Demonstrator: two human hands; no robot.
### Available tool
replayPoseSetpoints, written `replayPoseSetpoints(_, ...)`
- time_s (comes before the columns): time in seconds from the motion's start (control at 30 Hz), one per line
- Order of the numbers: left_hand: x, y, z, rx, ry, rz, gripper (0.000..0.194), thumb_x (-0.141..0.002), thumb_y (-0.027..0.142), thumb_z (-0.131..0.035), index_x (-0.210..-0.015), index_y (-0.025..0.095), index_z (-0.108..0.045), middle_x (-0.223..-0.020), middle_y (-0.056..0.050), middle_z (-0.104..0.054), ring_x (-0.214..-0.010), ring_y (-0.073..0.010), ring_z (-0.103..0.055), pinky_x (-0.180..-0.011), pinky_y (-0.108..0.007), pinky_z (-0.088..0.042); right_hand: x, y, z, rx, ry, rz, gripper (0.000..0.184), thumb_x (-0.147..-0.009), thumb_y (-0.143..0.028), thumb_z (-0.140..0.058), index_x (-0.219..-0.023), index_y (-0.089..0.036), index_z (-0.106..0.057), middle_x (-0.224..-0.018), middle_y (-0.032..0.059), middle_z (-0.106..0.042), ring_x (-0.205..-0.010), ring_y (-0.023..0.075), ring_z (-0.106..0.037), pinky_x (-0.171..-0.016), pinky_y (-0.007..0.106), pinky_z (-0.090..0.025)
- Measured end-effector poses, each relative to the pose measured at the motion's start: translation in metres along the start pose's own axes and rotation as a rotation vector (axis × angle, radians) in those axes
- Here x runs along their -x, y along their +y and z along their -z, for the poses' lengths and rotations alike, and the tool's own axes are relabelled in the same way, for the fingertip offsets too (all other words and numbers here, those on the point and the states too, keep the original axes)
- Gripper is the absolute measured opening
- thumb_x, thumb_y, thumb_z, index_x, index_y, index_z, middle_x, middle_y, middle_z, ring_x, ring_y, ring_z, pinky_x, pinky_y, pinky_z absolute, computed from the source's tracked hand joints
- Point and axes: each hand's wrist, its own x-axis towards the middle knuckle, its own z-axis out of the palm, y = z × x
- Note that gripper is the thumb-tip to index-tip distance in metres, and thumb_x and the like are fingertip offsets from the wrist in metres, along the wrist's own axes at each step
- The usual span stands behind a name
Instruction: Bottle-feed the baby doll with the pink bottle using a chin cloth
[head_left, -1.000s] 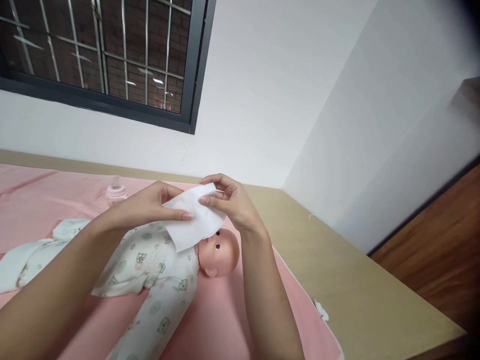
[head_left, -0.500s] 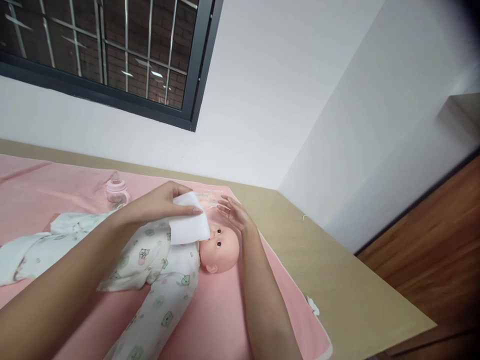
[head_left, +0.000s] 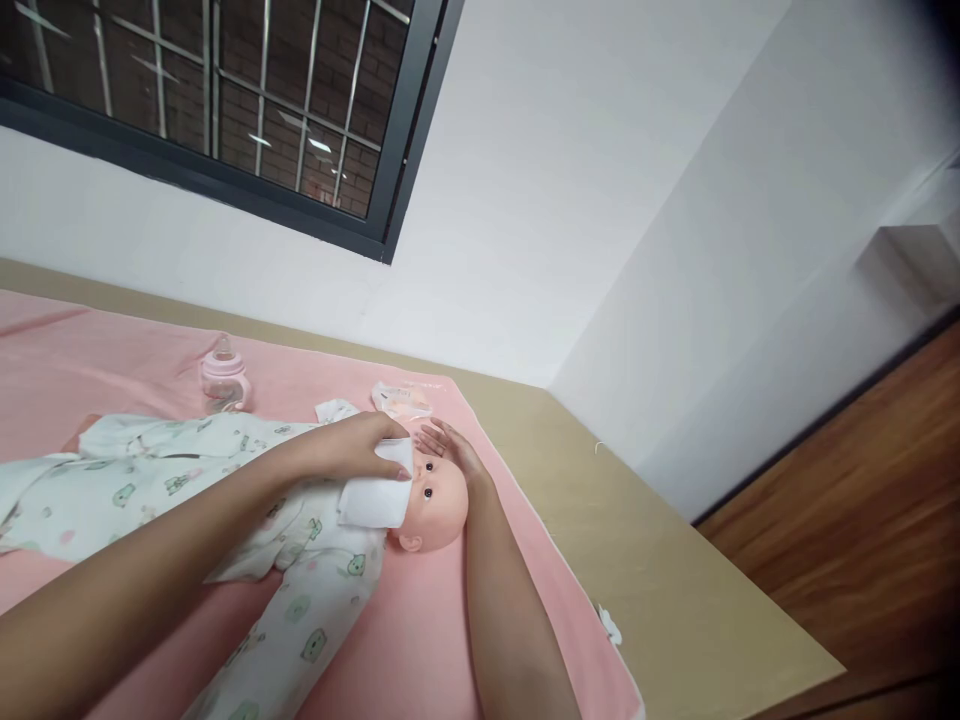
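With our left hand (head_left: 349,448) we hold a folded white cloth (head_left: 373,498); this grip is narrow, with the thumb lying on top of the cloth. The cloth is over the lower face and the neck of the doll (head_left: 441,512), and both its eyes stay uncovered. Our right hand (head_left: 456,447) is beside the top of the doll's head, its grip rather wide, with the fingers loosely extended and holding nothing; we cannot tell if the palm touches the head. The doll lies on its back, in printed white clothes (head_left: 157,465), upon a pink blanket (head_left: 412,620) which covers part of the table (head_left: 637,540). Beyond our hands we see a clear packet (head_left: 397,400) on the blanket, and further left a pink baby bottle (head_left: 223,380) standing upright.
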Motion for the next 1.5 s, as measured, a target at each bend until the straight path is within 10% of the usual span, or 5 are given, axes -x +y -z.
replayPoseSetpoints(1.17, -0.001, -0.010, 0.001, -0.164, 0.030, 0.003, 0.018, -0.078, 0.029, -0.054, -0.068, 0.019, -0.042, -0.070, 0.001, -0.054, -0.067, -0.0188, -0.052, -0.057, -0.027, -0.030, -0.004, 0.004, 0.002, 0.021, -0.012, 0.026, 0.032, -0.078, -0.029, -0.072, -0.106, -0.018, -0.064, -0.102, 0.0076, -0.073, -0.094, 0.0204, -0.071, -0.098, 0.039, -0.053)
replayPoseSetpoints(1.5, -0.009, -0.022, -0.004, -0.167, 0.119, -0.044, 0.016, -0.079, 0.024, -0.055, -0.091, 0.018, -0.065, -0.096, -0.003, -0.070, -0.087, -0.0228, -0.064, -0.070, -0.026, -0.041, -0.008, 0.006, 0.006, 0.043, -0.016, 0.032, 0.034, -0.074, -0.030, -0.076, -0.104, -0.018, -0.064, -0.101, 0.0076, -0.074, -0.095, 0.0217, -0.072, -0.098, 0.039, -0.053)
